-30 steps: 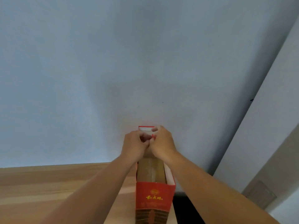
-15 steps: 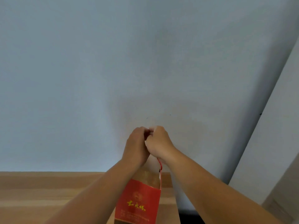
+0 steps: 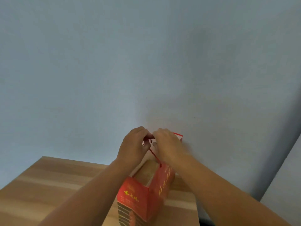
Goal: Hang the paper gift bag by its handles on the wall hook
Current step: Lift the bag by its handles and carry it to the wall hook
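Since half a second ago the bag has swung round, so that a long side panel now shows as well as the narrow end, and more of the worktop lies in view.

The fingers (image 3: pixel 147 145) of the left hand (image 3: pixel 132 146) and those of the right hand (image 3: pixel 168 145) are pinched narrow, knuckle to knuckle, on the thin red cord handles (image 3: pixel 154 156). The cord runs down and toward the camera from the pinch to the rim of the tall red paper gift bag with gold lettering (image 3: pixel 138 198). The bag sits directly below and nearer than the fingers, mouth open, long axis roughly upright, top tilted toward the pale blue-grey wall (image 3: pixel 146 62). Whether its base rests on the light wooden worktop (image 3: pixel 57 185) or hangs just clear, I cannot tell. It is at the worktop's right end, near the back edge.

Both hands are equally near the cord. No wall hook shows; it may be hidden behind the hands, which are close against the wall. As I judge it, the loops have to go up and onto the hook. The wall above is bare, leaving free room.
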